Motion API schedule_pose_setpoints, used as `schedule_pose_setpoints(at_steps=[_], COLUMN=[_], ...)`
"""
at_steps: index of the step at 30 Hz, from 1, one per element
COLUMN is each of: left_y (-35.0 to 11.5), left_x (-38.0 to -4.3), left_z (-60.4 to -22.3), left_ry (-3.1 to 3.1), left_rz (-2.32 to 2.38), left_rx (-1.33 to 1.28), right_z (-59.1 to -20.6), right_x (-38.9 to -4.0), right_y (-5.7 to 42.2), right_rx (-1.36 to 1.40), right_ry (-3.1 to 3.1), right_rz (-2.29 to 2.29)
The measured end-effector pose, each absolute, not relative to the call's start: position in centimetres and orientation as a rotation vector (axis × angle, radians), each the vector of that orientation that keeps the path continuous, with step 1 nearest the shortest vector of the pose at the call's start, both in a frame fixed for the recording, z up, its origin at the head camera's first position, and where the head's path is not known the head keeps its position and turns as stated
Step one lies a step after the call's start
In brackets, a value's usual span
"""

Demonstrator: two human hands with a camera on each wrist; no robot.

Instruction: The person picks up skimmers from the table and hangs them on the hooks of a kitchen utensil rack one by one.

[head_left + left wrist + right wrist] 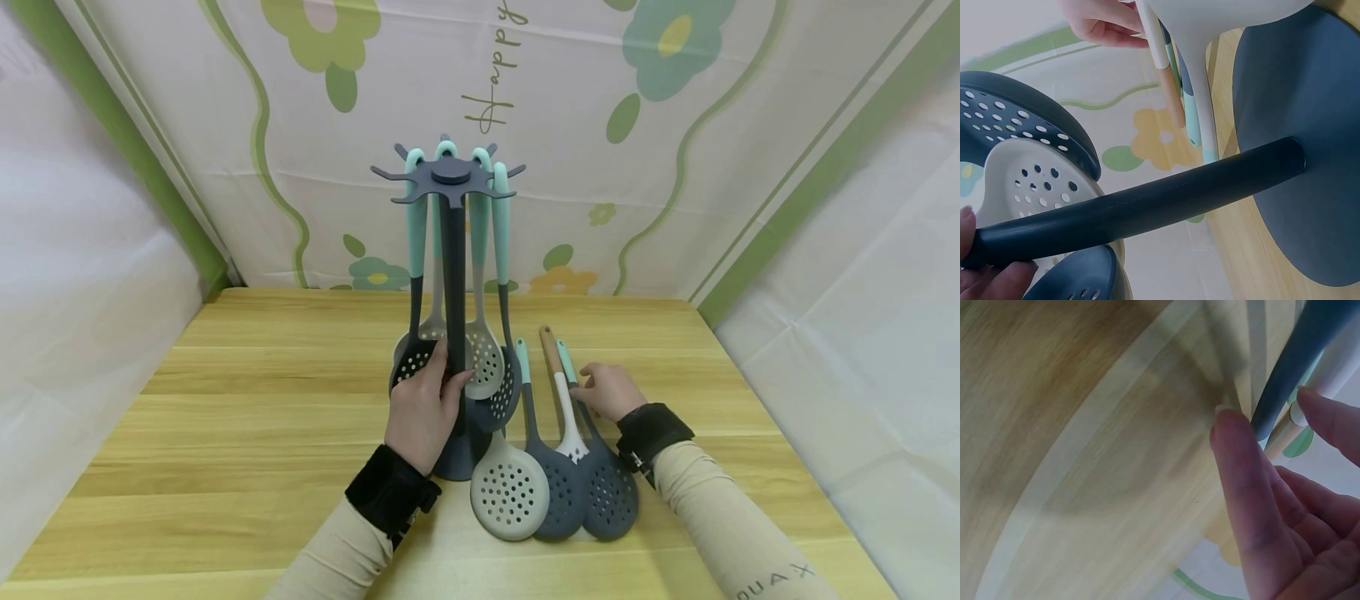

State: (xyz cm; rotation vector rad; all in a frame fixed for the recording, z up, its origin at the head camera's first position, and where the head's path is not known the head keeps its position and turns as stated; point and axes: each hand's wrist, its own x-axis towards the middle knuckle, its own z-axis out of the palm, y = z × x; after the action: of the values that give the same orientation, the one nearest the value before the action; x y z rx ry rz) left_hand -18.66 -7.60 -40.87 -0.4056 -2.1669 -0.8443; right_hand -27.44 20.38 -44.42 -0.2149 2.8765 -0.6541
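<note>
My left hand point(423, 408) grips the dark post of the utensil stand point(452, 275), its thumb and fingers round it low down. Turquoise-handled skimmers and ladles hang from the stand, among them a pale slotted spoon point(487, 360) and a dark slotted one point(498, 400). Beside the base lie a beige skimmer point(510, 492), a dark skimmer point(553, 475), a white slotted utensil with a wooden handle point(562, 400) and another dark skimmer point(611, 496). My right hand point(611, 392) is at that last skimmer's handle point(1288, 375), thumb and forefinger apart on either side of it.
The stand's round base point(1310, 144) rests on a wood-grain table point(247, 400). Behind it hangs a flower-printed cloth point(540, 67), with pale cloth walls at both sides. Hooks point(386, 173) stick out all round the stand's top.
</note>
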Motion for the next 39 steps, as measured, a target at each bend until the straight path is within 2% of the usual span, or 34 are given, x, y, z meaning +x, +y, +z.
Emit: schedule_pose_setpoints(at_steps=[39], left_y=[-7.65], left_x=[-18.7], left_z=[-40.91], left_ry=[-2.182], left_rz=[-0.854], left_rx=[-0.396], right_z=[-45.03], right_x=[-28.42], right_y=[20.28], right_rx=[-0.176], right_ry=[2.729], right_rz=[-0.572])
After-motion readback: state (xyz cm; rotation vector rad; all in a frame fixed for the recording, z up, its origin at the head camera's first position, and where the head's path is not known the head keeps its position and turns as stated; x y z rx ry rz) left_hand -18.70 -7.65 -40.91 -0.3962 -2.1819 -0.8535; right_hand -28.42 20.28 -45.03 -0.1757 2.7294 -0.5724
